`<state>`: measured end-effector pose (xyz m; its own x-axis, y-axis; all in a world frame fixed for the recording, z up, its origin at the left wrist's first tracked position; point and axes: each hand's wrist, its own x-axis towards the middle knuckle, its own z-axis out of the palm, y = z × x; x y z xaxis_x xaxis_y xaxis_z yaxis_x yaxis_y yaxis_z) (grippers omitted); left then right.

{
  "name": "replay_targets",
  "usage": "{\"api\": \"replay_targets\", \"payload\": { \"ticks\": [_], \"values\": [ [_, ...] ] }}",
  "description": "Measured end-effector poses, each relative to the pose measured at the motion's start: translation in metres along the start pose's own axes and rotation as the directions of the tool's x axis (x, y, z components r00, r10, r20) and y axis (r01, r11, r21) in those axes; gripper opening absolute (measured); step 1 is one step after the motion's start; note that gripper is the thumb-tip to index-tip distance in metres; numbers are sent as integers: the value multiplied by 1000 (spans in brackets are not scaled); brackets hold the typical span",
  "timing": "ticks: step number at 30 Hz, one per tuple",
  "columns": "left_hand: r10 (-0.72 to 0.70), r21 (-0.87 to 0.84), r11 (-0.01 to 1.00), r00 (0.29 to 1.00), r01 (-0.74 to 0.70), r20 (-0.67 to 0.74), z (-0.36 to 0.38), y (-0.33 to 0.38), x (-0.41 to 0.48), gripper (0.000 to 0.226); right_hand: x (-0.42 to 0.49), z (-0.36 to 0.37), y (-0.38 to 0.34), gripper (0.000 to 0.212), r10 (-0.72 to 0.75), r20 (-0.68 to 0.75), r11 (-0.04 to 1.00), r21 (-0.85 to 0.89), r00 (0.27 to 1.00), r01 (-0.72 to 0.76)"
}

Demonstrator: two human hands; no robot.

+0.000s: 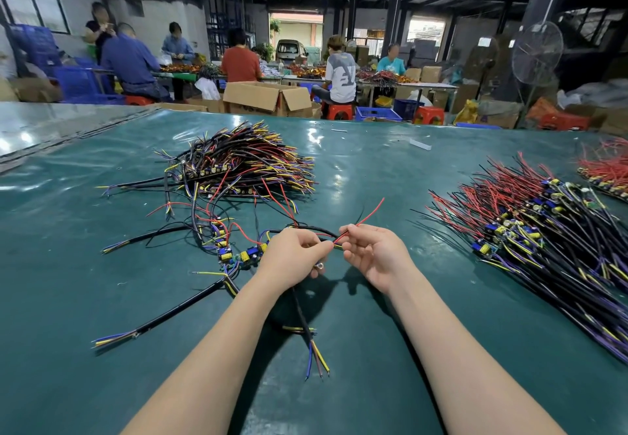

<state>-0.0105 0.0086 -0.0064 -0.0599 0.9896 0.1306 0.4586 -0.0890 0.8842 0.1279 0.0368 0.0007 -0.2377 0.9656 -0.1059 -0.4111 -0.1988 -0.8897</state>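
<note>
Both forearms are reaching out side by side over the green tabletop (373, 383), hands raised a little above it and nearly meeting. The left hand (292, 257) is turning knuckles up, its fingers (319, 247) curling tight round a black cable (301, 312) that is dangling from under the palm and trailing back towards the person, its blue, brown and yellow ends (316, 359) lying on the tabletop. The right hand (373, 257) is facing palm inward, its fingers (350, 232) pinching a red wire (365, 217) that is springing up and away to the right, just where the two hands come together.

Just left of the hands, small circuit boards (238, 256) with their leads are lying loose. Farther off, a heaped wire pile (244, 162) is sitting to the left, and a longer spread of red and black harnesses (526, 223) is fanning out well to the right.

Beyond the tabletop's far edge, an open cardboard box (268, 96) is standing on the floor, people are sitting on red stools (339, 111) at long tables, and a standing fan (537, 50) is rising at the right.
</note>
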Motion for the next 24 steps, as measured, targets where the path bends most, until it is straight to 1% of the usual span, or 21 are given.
{"api": "replay_targets", "payload": {
  "ticks": [3, 6, 8, 11, 13, 14, 15, 17, 19, 20, 22, 24],
  "values": [
    [-36, -32, 999, 999, 37, 38, -1, -3, 0, 31, -1, -1, 0, 19, -29, -36, 996, -85, 999, 26],
    [-38, 23, 999, 998, 37, 57, 0, -4, -1, 30, -1, -2, 2, 18, -79, -100, 983, -172, 992, 61],
    [-32, 46, 998, 999, 31, 34, 1, -3, -1, 30, -1, -1, 1, 19, -68, -94, 992, -108, 993, 58],
    [-44, -14, 999, 997, 45, 67, -1, -1, -1, 30, -1, 0, 1, 21, -10, -35, 996, 84, 999, 13],
    [-55, -48, 997, 991, 61, 124, -4, 0, -1, 30, -2, 0, 1, 20, 10, -2, 992, 123, 1000, -10],
    [-55, -52, 997, 988, 63, 147, -5, 0, -2, 30, -2, 0, 1, 20, 11, 2, 993, 114, 1000, -11],
    [-51, -44, 997, 985, 59, 163, -5, 0, -2, 30, -2, -1, 1, 19, 4, -5, 997, 78, 1000, -3],
    [-38, -10, 999, 985, 41, 170, -4, -1, -2, 28, -2, -2, 1, 19, -38, -42, 997, -74, 998, 35],
    [-10, 43, 999, 989, 4, 147, -2, -3, -3, 25, -1, -4, 1, 23, -94, -71, 967, -243, 993, 74],
    [11, 85, 996, 992, -21, 123, -2, -3, -3, 25, 0, -4, 0, 26, -112, -79, 952, -296, 991, 85],
    [49, 143, 988, 997, -58, 64, -3, -4, -2, 25, 1, -5, 0, 28, -120, -87, 942, -325, 989, 85],
    [51, 127, 990, 997, -59, 60, -6, -4, -2, 23, 1, -5, 0, 27, -123, -89, 948, -305, 988, 91]
  ]
}}
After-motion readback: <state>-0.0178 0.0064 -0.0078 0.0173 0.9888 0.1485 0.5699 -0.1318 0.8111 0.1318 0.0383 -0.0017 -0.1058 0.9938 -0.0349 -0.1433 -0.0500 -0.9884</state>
